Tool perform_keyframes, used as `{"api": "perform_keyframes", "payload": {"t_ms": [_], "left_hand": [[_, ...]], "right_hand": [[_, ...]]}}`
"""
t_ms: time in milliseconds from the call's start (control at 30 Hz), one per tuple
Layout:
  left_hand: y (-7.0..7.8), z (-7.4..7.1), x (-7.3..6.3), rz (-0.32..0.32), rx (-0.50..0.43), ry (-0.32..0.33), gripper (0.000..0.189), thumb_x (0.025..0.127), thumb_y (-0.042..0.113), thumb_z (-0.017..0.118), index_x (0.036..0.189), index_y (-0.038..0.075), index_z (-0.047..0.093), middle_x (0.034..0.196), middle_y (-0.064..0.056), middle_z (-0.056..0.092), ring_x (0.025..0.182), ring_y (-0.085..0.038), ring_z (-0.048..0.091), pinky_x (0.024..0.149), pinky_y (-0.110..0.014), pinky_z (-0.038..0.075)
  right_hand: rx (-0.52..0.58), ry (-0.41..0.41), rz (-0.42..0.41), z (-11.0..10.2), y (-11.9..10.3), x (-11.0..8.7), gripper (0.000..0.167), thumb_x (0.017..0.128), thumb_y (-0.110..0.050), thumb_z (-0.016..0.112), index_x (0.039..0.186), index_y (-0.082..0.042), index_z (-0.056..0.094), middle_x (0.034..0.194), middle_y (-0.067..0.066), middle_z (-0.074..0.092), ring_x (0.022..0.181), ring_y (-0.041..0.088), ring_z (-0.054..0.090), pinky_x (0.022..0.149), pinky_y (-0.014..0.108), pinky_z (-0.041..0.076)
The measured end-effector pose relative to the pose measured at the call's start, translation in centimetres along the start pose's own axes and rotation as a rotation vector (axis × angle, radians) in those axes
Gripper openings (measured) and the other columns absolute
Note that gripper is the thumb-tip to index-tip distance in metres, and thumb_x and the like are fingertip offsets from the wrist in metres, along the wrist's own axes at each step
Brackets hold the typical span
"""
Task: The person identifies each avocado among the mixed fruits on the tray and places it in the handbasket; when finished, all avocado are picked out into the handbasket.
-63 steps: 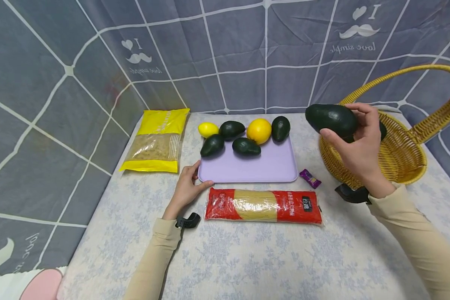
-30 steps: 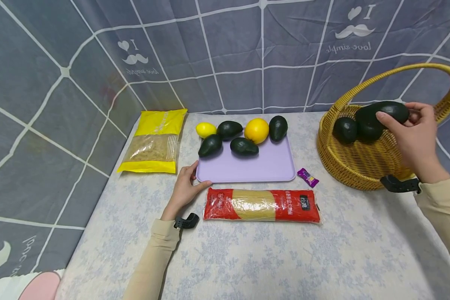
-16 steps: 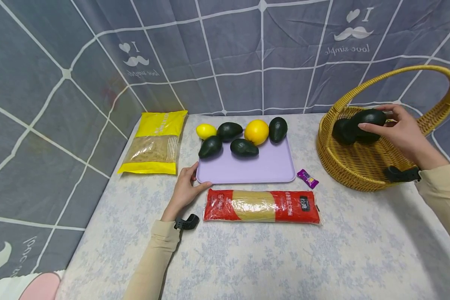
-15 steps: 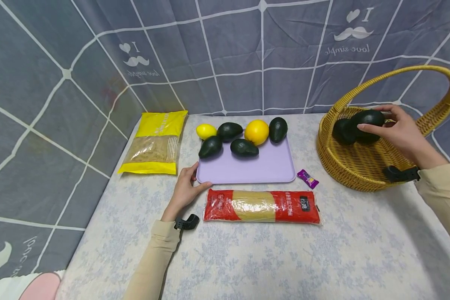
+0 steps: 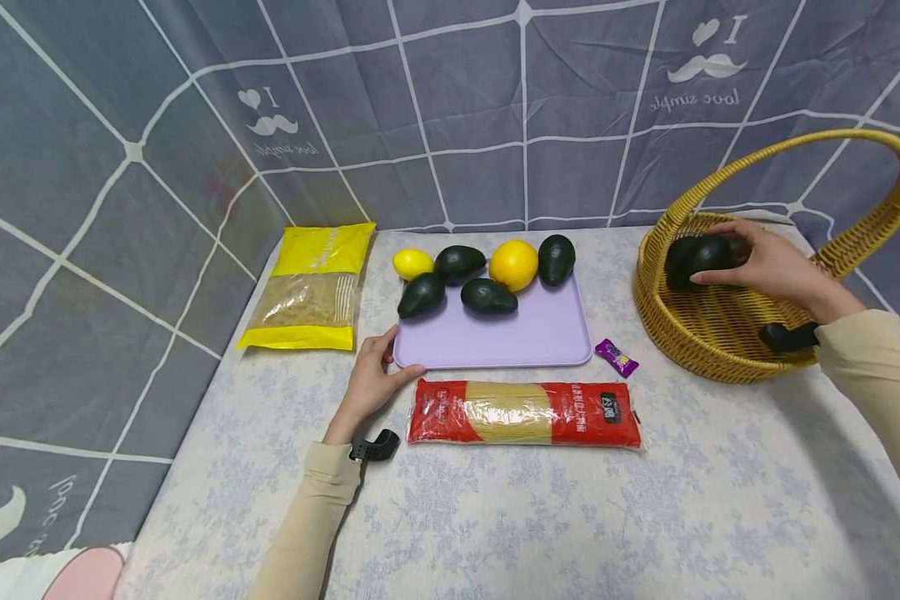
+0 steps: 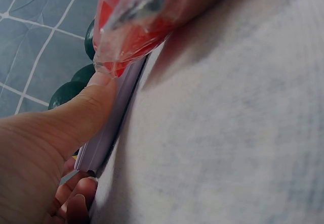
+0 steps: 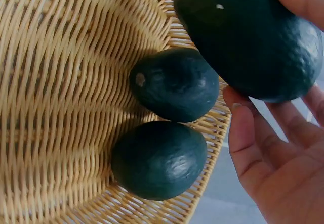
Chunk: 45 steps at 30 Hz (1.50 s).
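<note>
My right hand (image 5: 768, 262) reaches down inside the yellow wicker basket (image 5: 727, 346) and grips a dark green avocado (image 5: 708, 260) between thumb and fingers. Two more avocados, one upper (image 7: 174, 85) and one lower (image 7: 159, 161), lie in the basket beside the held one, best seen in the right wrist view. My left hand (image 5: 371, 375) holds the front left corner of the lilac tray (image 5: 495, 346), thumb along the front edge and fingers at the left side. On the tray are several avocados (image 5: 490, 297), a lemon (image 5: 412, 264) and an orange (image 5: 513, 265).
A red packet of dried noodles (image 5: 525, 413) lies in front of the tray, close to my left thumb. Between tray and basket is a small purple wrapped sweet (image 5: 617, 357). A yellow bag (image 5: 311, 287) lies back left. The basket's tall handle (image 5: 787, 154) arches over its opening.
My right hand has carried the avocado into the basket, first rightward under the handle, then left and down beside the other avocados. The left hand has stayed at the tray corner.
</note>
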<state>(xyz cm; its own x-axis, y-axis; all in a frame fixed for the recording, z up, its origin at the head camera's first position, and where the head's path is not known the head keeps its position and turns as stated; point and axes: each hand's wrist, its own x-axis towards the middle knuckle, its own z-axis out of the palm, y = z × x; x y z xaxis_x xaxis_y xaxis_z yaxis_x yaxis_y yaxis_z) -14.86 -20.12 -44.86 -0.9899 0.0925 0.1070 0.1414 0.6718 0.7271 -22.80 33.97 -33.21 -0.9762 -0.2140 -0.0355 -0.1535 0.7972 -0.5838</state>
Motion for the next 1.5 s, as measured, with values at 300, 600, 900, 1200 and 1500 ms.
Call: {"api": "perform_keyframes", "payload": {"t_ms": [300,600,900,1200,1500], "left_hand": [[0.0,0.0,0.1,0.007,0.004,-0.001,0.084,0.079,0.028,0.079,0.145,-0.001,0.036,0.097,-0.013,0.042,0.084,-0.025,0.040,0.072,-0.035,0.034],[0.1,0.1,0.0,-0.006,-0.010,-0.005,0.084,0.079,0.028,0.079,0.145,-0.001,0.036,0.101,-0.014,0.043,0.085,-0.024,0.040,0.072,-0.035,0.034],[-0.1,0.0,0.0,0.014,-0.003,-0.002,0.083,0.080,0.028,0.079,0.144,-0.001,0.036,0.097,-0.013,0.041,0.083,-0.023,0.039,0.071,-0.035,0.034],[-0.2,0.0,0.1,-0.014,-0.014,-0.010,0.083,0.079,0.030,0.079,0.145,0.001,0.036,0.099,-0.014,0.042,0.085,-0.024,0.040,0.073,-0.034,0.034],[-0.2,0.1,0.2,-0.018,-0.016,-0.010,0.083,0.079,0.029,0.079,0.145,0.001,0.036,0.101,-0.014,0.042,0.085,-0.024,0.040,0.072,-0.034,0.034]], "right_hand": [[-0.053,-0.053,-0.058,1.1,-0.3,0.9,0.077,0.075,-0.030,0.082,0.134,-0.002,0.042,0.127,0.028,0.043,0.111,0.045,0.042,0.087,0.058,0.033],[-0.129,-0.099,-0.117,1.8,-0.3,1.7,0.075,0.073,-0.027,0.084,0.130,0.002,0.045,0.125,0.030,0.047,0.111,0.045,0.044,0.088,0.057,0.034],[-0.147,-0.117,-0.155,1.6,-0.4,2.7,0.071,0.076,-0.024,0.082,0.132,0.003,0.046,0.128,0.030,0.045,0.112,0.046,0.044,0.088,0.057,0.035],[-0.135,-0.097,-0.179,1.8,-0.2,3.3,0.068,0.078,-0.018,0.079,0.131,0.009,0.046,0.129,0.031,0.041,0.113,0.045,0.041,0.091,0.057,0.032],[-0.087,-0.071,-0.161,1.7,0.3,3.5,0.066,0.079,-0.020,0.079,0.131,0.009,0.049,0.129,0.031,0.044,0.120,0.046,0.033,0.095,0.059,0.025]]}}
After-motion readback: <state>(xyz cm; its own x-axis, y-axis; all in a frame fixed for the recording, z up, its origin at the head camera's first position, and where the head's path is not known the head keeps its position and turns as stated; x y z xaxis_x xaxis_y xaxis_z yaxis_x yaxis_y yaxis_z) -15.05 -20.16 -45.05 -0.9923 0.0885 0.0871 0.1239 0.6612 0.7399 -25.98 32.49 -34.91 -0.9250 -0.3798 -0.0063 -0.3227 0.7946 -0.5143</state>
